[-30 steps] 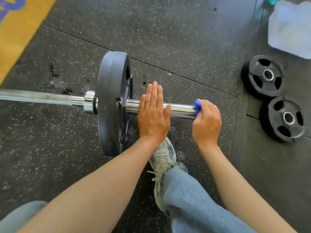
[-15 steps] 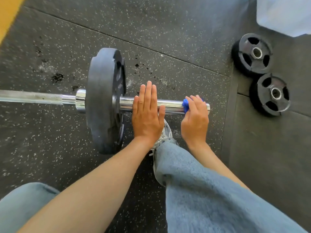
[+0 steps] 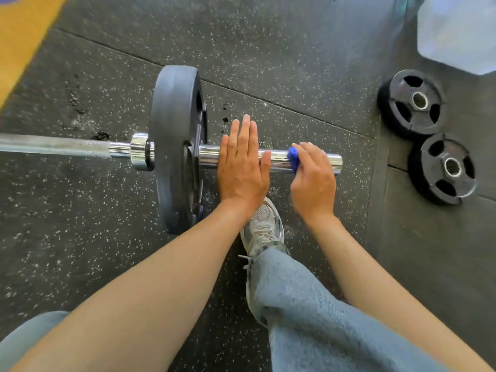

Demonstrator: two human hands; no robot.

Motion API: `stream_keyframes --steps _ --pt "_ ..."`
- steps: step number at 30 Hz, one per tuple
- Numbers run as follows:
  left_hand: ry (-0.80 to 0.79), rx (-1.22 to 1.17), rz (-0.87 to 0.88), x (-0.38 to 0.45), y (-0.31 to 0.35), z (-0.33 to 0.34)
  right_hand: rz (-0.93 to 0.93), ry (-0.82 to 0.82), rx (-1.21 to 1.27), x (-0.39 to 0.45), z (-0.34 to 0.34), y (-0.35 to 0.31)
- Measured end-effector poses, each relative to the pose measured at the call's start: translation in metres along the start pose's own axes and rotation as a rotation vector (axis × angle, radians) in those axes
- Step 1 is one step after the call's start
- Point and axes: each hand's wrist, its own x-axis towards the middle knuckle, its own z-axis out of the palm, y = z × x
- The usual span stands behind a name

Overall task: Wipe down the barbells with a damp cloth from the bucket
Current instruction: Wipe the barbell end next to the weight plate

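Right hand (image 3: 312,183) curls its grip round a bunched blue cloth (image 3: 293,159) on the barbell sleeve (image 3: 279,159); left hand (image 3: 243,167) lies flat, fingers straight, pressing the sleeve beside the plate (image 3: 175,146).

Barbell (image 3: 59,145) rests on the rubber floor (image 3: 268,63), its sleeve end pointing right. I judge the chrome hard, heavy and slick, free to roll, hence my flat palm as a brake. Soft, limp cloth is best kept wadded under my fingertips, wrapped over the sleeve's top.
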Motion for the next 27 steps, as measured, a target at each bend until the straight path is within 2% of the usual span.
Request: stream_keyframes --steps 3,5,8,9,11,13,17,18,22,23,27 --pt "-0.013 0.014 -0.03 0.029 0.003 -0.001 0.224 0.158 -0.005 0.023 0.014 -0.002" --pt "-0.028 0.025 -0.046 0.05 0.003 -0.001 0.194 0.141 -0.042 0.034 0.026 -0.008" --pt "-0.047 0.061 -0.042 0.08 0.002 -0.001 -0.011 0.052 -0.065 0.056 0.03 0.012" --pt "-0.05 0.072 -0.043 0.09 0.001 0.0 0.004 0.07 -0.061 0.067 0.031 0.023" --pt "-0.053 0.1 -0.059 0.113 0.001 0.002 0.149 0.153 -0.02 0.092 0.035 0.03" --pt "-0.066 0.125 -0.078 0.136 0.003 0.002 0.208 0.152 -0.01 0.116 0.044 0.017" --pt "-0.087 0.143 -0.11 0.181 0.003 0.002 -0.152 0.011 0.003 0.153 0.059 0.006" --pt "-0.087 0.155 -0.107 0.191 0.002 0.003 -0.168 0.009 0.006 0.163 0.06 0.012" --pt "-0.099 0.18 -0.112 0.229 -0.001 0.007 0.171 0.16 0.057 0.205 0.066 0.029" --pt "-0.101 0.183 -0.118 0.238 -0.001 0.007 0.174 0.158 0.049 0.213 0.07 0.025" --pt "-0.117 0.159 -0.138 0.272 -0.006 0.008 -0.21 -0.001 0.015 0.235 0.084 0.012"
